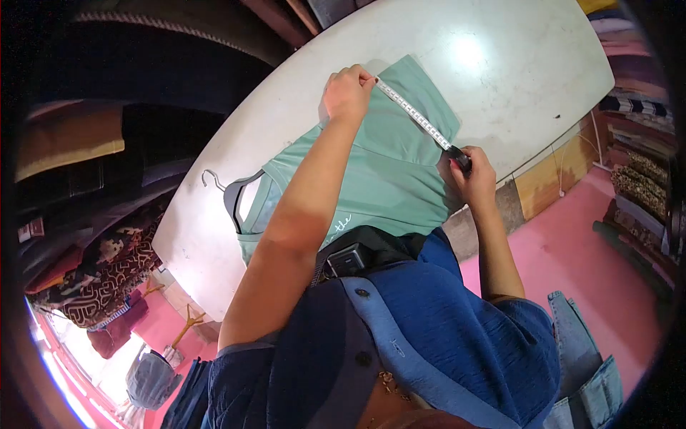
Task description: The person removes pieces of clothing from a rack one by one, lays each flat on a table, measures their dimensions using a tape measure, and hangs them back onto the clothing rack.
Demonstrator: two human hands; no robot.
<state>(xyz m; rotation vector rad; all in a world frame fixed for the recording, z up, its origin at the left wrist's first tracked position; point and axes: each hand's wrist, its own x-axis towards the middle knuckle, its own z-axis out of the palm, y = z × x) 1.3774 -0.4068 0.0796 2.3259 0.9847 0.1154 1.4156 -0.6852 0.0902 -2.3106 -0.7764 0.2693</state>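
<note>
A green T-shirt (379, 168) with white lettering lies on the white table, a dark hanger (234, 196) in its neck opening. Across its sleeve stretches a white measuring tape (414, 114), drawn out of a black case. My left hand (348, 93) is closed on the tape's free end at the upper edge of the sleeve. Around the black tape case (459, 159), at the sleeve's lower side, my right hand (475, 175) is wrapped. Part of the shirt's lower front is hidden by my left forearm and my body.
The white table (529, 79) has a curved edge. Folded clothes (639, 107) are stacked at the right. Dark garments (143, 64) hang at the left. Jeans (582, 365) are at the lower right, above a pink floor (550, 243).
</note>
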